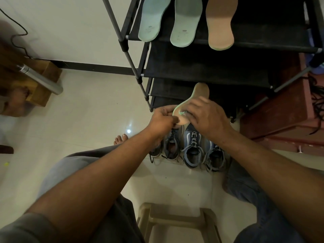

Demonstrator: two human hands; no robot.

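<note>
Both hands hold a tan insole (196, 97) above the blue shoes (192, 148), near the rack (210, 71). The left hand (163, 120) pinches its near end; the right hand (206, 116) curls over its middle. Its long axis runs near-left to far-right, free end pointing far.

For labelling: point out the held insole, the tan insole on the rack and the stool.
held insole (201, 91): head view, its free upper end.
tan insole on the rack (220, 23): head view, its middle.
stool (175, 220): head view, its crossbar.
</note>
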